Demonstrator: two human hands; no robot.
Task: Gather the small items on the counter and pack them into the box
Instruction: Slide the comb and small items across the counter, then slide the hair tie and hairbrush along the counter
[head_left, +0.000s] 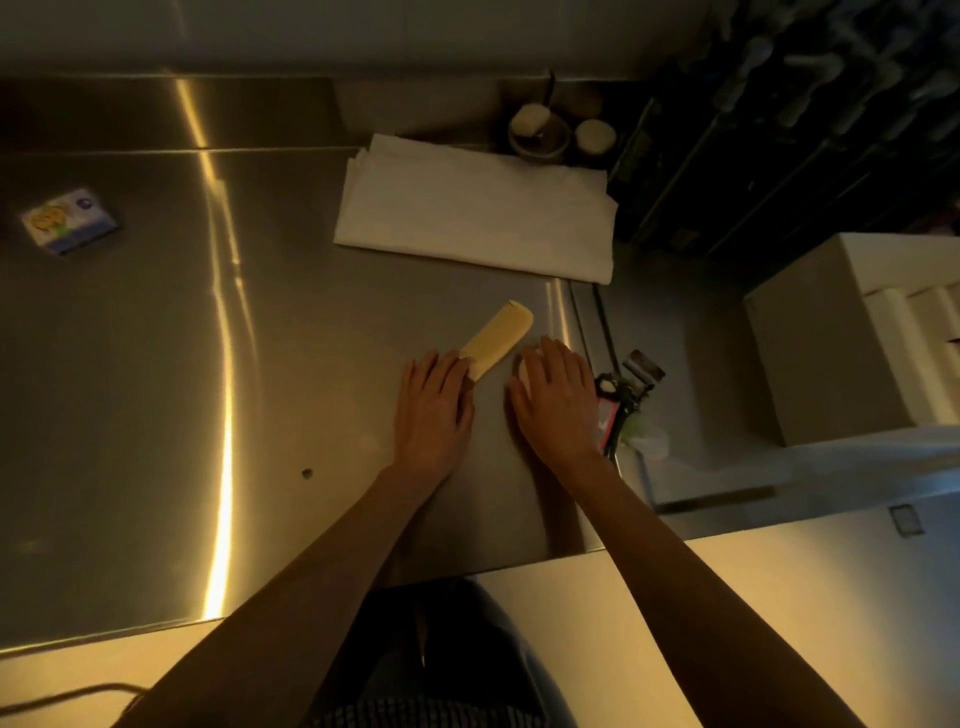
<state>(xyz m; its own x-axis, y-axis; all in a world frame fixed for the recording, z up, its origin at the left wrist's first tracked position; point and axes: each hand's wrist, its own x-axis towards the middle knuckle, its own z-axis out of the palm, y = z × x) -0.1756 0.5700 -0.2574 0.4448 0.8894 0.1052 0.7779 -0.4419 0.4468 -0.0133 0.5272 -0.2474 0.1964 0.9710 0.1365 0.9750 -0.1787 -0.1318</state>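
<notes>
Currently both hands are laid on the steel counter (156, 364) near its right edge, toward the front. The left hand (431, 410) is held flat, fingers straight, w/ fingertips touching the near end of the yellow comb (498, 338); no curl round it is seen, so the grip there is open, pressing only. The comb lies diagonally, its far end pointed toward the folded white cloth (478, 208) at the back-right of the counter. It is judged that the comb is being pinned or slid before pickup, since a thin flat item is hard to lift straight off smooth steel.

The right hand (556, 400) is cupped over a small pale item (522, 371), just visible at its inner side; what the item is can't be told. Fingers look arched over it, not clearly pinching, so whether that grip is closed on it can't be told.

Relative to the grips: comb is ahead of the left fingertips, touching; pale item is under the right palm.

A small printed packet (70, 221) is left well apart near the left edge, prob. still to be gathered. A white box (789, 358) sits beyond the right edge, lower down, open at the top, w/ white rolls inside; it is taken as the packing target. A razor-like tool (631, 384) lies just beside the right hand at the counter's right edge.
</notes>
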